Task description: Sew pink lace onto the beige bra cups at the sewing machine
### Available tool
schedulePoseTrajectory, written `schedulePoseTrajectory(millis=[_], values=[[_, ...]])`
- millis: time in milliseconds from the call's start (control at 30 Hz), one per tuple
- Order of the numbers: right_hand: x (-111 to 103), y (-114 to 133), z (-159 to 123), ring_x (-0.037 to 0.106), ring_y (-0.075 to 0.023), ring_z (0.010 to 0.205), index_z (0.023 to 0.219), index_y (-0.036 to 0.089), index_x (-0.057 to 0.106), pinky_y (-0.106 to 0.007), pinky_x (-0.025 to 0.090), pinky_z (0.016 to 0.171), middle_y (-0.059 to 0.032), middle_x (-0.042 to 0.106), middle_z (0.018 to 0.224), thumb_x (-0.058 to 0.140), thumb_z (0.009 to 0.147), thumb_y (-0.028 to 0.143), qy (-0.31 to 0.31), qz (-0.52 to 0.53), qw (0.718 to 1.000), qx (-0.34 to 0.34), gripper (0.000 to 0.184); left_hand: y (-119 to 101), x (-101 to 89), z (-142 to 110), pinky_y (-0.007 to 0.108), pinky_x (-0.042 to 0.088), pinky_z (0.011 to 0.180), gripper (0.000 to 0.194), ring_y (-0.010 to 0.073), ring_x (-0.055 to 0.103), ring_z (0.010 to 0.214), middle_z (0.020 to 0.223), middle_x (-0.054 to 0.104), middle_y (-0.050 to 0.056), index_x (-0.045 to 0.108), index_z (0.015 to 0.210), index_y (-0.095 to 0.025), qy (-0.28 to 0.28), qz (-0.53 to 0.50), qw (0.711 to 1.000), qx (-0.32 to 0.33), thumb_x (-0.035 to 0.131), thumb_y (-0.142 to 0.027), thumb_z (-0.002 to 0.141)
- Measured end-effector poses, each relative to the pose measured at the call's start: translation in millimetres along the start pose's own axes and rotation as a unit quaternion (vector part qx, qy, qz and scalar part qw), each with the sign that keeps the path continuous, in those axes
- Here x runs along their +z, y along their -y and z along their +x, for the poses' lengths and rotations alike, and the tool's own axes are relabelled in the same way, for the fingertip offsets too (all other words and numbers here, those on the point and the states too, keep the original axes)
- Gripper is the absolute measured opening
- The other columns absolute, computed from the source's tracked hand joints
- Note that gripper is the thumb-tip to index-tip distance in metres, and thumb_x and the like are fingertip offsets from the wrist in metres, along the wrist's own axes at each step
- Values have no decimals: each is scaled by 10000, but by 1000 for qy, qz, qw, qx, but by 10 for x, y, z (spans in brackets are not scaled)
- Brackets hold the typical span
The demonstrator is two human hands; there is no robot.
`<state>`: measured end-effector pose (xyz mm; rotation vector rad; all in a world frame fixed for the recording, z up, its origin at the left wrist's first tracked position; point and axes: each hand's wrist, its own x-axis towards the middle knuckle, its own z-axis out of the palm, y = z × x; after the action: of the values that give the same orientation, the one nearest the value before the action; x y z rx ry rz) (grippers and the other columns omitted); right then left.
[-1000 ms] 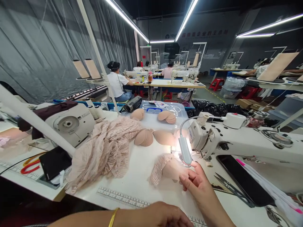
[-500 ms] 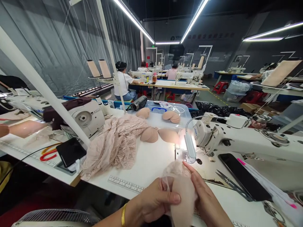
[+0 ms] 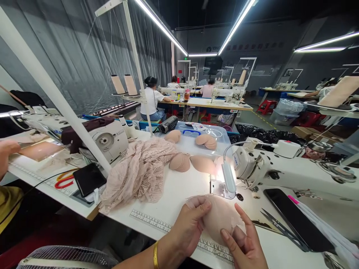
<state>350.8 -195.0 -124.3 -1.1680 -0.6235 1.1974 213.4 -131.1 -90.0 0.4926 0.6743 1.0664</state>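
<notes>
A beige bra cup [image 3: 218, 216] with thin, sheer fabric about it is held over the front edge of the white table [image 3: 179, 186]. My left hand [image 3: 189, 224] pinches its left side, thumb on top and fingers curled beneath. At the lower right, my right hand [image 3: 246, 244] grips it between the thumb and bent fingers, its index finger stretched out. Just beyond the cup are the sewing machine's metal plate [image 3: 220, 188] and a lit lamp [image 3: 229, 177]. Stacked beige cups [image 3: 180, 163] and a heap of beige lace [image 3: 140, 168] lie farther back and left.
On the right, thread snips [image 3: 283, 228] and a black phone [image 3: 297, 216] lie by the sewing machine [image 3: 291, 164]. A clear plastic box [image 3: 185, 147] carries more cups. Another person's hand [image 3: 11, 147] is at the left table. A thread-stand pole [image 3: 64, 101] slants across the left.
The cup has turned from upright and narrow to lying broad side up. My left thumb has shifted to its upper edge, and my right hand has moved down to its lower right. The view has shifted slightly.
</notes>
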Motion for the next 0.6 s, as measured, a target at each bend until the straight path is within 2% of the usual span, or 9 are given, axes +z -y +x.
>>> schedulePoseTrajectory(millis=[167, 300, 433, 600], values=[[-42, -47, 14, 736, -336, 1228, 1678, 316, 322, -477, 607, 1032, -89, 821, 1232, 913, 805, 640, -3, -1, 1000, -13, 1103, -10, 31, 9, 318, 502, 951, 504, 227, 677, 965, 992, 792, 138, 850, 991, -96, 14, 6, 1000, 5, 1023, -453, 679], [-34, -62, 5, 744, -319, 1214, 1696, 320, 295, -463, 613, 1031, -79, 817, 1256, 908, 818, 631, -12, 7, 1000, -12, 1114, -7, 50, -9, 317, 516, 949, 445, 229, 689, 972, 1022, 796, 138, 850, 979, -109, 20, -6, 1000, -2, 1003, -430, 713], [-21, -61, -5, 765, -274, 1149, 1698, 342, 293, -404, 620, 1011, -49, 827, 1222, 917, 809, 629, -18, 11, 1000, -17, 1124, 9, 92, -9, 379, 533, 974, 502, 295, 712, 1047, 1133, 791, 183, 831, 1069, -104, 46, -17, 998, -36, 986, -436, 726], [-54, -42, -46, 763, -316, 1163, 1712, 319, 253, -426, 634, 971, -82, 807, 1254, 911, 801, 646, 2, -25, 1000, -18, 1170, 3, 151, 38, 377, 544, 935, 484, 275, 709, 954, 1034, 783, 162, 813, 1008, -92, 18, -2, 998, -53, 1000, -377, 666]])
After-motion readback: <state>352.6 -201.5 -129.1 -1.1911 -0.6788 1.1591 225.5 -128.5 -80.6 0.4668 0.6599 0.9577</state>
